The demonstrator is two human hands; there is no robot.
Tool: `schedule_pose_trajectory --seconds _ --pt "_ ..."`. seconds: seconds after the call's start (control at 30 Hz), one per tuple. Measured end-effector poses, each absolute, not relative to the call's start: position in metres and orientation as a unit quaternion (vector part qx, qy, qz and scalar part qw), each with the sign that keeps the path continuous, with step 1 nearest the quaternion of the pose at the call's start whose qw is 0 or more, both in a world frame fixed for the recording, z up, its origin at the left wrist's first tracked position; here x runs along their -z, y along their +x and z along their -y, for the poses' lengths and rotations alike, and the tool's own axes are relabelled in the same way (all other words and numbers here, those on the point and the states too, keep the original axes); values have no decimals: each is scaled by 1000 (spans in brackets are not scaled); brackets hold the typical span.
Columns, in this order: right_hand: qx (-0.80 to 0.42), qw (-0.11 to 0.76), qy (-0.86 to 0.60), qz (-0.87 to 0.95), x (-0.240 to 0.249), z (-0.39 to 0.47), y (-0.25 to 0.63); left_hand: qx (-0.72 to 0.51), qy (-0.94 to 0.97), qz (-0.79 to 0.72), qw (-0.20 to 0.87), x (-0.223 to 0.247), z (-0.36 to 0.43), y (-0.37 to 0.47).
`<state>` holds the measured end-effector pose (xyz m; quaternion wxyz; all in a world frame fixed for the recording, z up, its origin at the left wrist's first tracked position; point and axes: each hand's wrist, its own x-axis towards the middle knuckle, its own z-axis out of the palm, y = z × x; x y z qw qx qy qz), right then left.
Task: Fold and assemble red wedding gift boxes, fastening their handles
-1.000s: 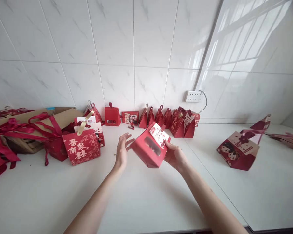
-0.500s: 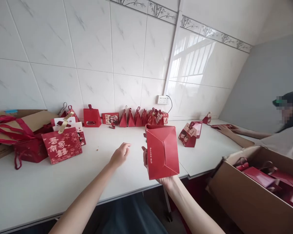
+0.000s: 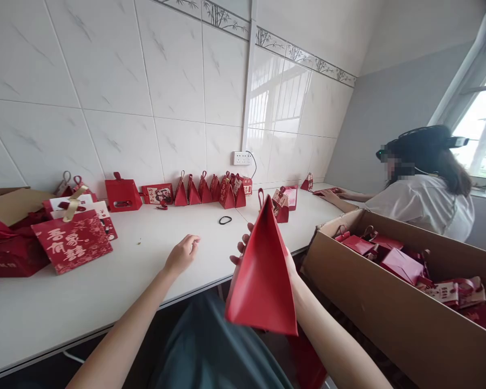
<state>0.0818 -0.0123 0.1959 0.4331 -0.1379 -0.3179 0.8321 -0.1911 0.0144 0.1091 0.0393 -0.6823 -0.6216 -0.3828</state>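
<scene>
My right hand [image 3: 245, 243] is wrapped round a red triangular gift box [image 3: 263, 281], held up beyond the table's front edge. The box's plain triangular end faces me, its peak up, with a ribbon loop at the top. Only some fingertips show on its left side; the palm is hidden behind it. Just above the white table [image 3: 137, 292], my left hand [image 3: 183, 254] is loosely closed, with nothing visible in it. A black elastic band [image 3: 225, 220] lies on the table beyond my hands.
Several red gift boxes [image 3: 204, 190] stand along the tiled wall. More boxes and a patterned red bag [image 3: 73, 240] crowd the left. A cardboard carton [image 3: 372, 292] full of red boxes is at right. Behind it, a person [image 3: 425, 200] has hands on the table.
My right hand has turned the gift box from its flat base to its triangular end and lowered it slightly. My view has swung right, showing more of the carton and the other person.
</scene>
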Motion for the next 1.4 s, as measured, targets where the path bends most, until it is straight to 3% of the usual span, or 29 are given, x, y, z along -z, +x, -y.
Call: schedule_pose_trajectory --seconds 0.13,0.53,0.87,1.03,1.23,1.33,1.4 --pt "-867 423 -171 201 -203 23 91 372 -668 644 32 -111 -15 -191" --pt "-808 539 -235 32 -190 46 118 353 -662 661 18 -116 -20 -193" --pt "-740 616 -264 62 -191 49 131 352 -652 671 10 -119 -21 -196" --pt "-623 713 -274 168 -210 44 182 362 -643 675 -8 -118 -24 -202" --pt "-335 839 -324 283 -234 25 295 355 -628 691 -38 -117 -30 -207" --pt "-221 812 -424 335 -246 15 348 354 -624 694 -59 -118 -29 -208" --pt "-213 772 -495 338 -252 10 378 352 -619 698 -70 -114 -32 -213"
